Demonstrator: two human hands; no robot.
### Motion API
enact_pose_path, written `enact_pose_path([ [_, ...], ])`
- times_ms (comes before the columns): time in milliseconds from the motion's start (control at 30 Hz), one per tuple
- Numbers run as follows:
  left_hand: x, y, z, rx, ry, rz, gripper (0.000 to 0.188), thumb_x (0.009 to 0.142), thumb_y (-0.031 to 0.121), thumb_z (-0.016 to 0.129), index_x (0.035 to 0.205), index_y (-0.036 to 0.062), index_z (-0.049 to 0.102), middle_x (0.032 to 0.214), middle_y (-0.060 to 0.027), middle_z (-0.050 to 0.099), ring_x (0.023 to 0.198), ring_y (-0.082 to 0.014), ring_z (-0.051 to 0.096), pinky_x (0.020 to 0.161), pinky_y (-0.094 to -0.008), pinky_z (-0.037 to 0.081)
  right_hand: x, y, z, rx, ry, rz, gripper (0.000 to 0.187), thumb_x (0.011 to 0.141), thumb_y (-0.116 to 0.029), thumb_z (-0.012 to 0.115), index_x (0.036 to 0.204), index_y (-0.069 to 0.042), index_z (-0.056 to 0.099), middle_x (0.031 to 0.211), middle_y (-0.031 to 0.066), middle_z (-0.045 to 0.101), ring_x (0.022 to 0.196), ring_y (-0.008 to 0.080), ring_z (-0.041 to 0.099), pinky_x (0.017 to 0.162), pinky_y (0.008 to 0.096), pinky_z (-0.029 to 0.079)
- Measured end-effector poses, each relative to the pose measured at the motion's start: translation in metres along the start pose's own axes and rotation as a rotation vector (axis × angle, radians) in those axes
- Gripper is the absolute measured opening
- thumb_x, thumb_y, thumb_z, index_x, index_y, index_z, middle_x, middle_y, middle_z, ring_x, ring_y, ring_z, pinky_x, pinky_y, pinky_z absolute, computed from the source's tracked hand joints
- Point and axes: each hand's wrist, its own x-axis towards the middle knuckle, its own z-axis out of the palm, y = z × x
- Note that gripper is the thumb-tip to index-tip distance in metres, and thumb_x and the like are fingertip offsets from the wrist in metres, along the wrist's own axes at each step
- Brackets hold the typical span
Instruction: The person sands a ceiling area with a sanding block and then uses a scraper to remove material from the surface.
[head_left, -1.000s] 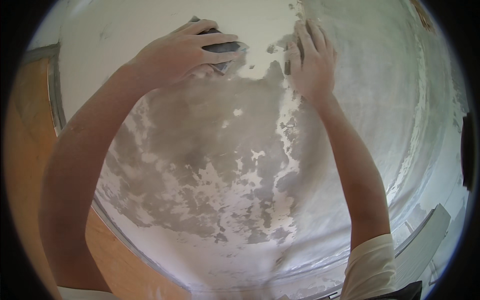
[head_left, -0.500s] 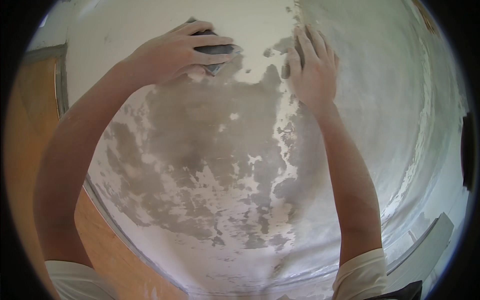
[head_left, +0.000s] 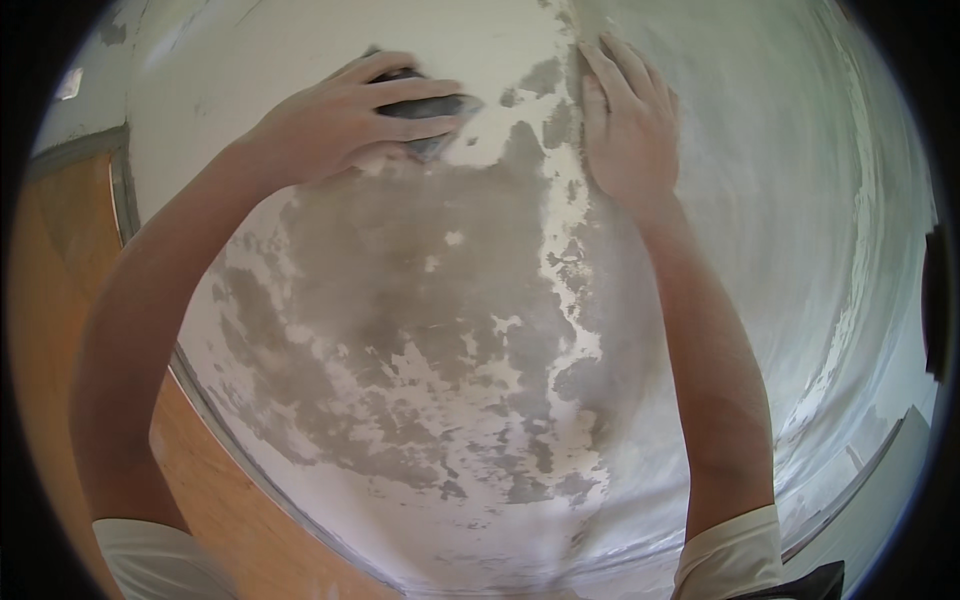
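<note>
My left hand (head_left: pixel 335 115) is pressed over a dark sanding block (head_left: pixel 425 106) against a patchy plastered wall (head_left: pixel 400 250). Its fingers spread across the block's back, and a thin sheet edge shows at the block's lower corner. Off to the right, my right hand (head_left: pixel 632 125) lies flat on the grey part of the wall, fingers stretched upward and nothing seen in it. A ragged whitish vertical strip (head_left: pixel 562 240) runs down the wall just left of that hand. Below both hands the surface is mottled grey and white.
An orange-brown wooden door or panel (head_left: pixel 60 290) with a grey frame (head_left: pixel 124 185) borders the wall at the left. A pale flat board (head_left: pixel 870 510) stands at the lower right. Near the right rim is a dark object (head_left: pixel 936 300) I cannot make out.
My right hand has slid slightly up and right of the whitish strip, its thumb now closer in. The left hand, still on the block, has shifted a little left in view. The view itself has shifted slightly.
</note>
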Motion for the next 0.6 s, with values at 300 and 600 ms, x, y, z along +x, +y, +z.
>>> enact_pose_path([
  [300, 0.014, 0.002, -0.004, 0.021, -0.019, 0.034, 0.073, 0.082, 0.021, 0.087, 0.150, 0.0307, 0.063, 0.162, 0.0077, 0.051, 0.139, -0.0276, 0.051, 0.118, -0.0425, 0.051, 0.020, 0.001, 0.013, -0.135, -0.014, 0.055, 0.041, 0.112, -0.033, 0.053, 0.145, -0.014, 0.066, 0.156, 0.0055, 0.059, 0.146, 0.0278, 0.050, 0.121, 0.0514, 0.037],
  [600, 0.012, 0.008, -0.028, -0.220, -0.070, -0.244, 0.060, 0.087, 0.024, 0.087, 0.143, 0.0130, 0.069, 0.153, -0.0028, 0.057, 0.132, -0.0300, 0.053, 0.115, -0.0439, 0.049, 0.010, -0.007, 0.011, -0.153, -0.027, 0.065, 0.044, 0.110, -0.034, 0.054, 0.149, -0.016, 0.064, 0.160, 0.0024, 0.057, 0.150, 0.0262, 0.048, 0.122, 0.0498, 0.037],
])
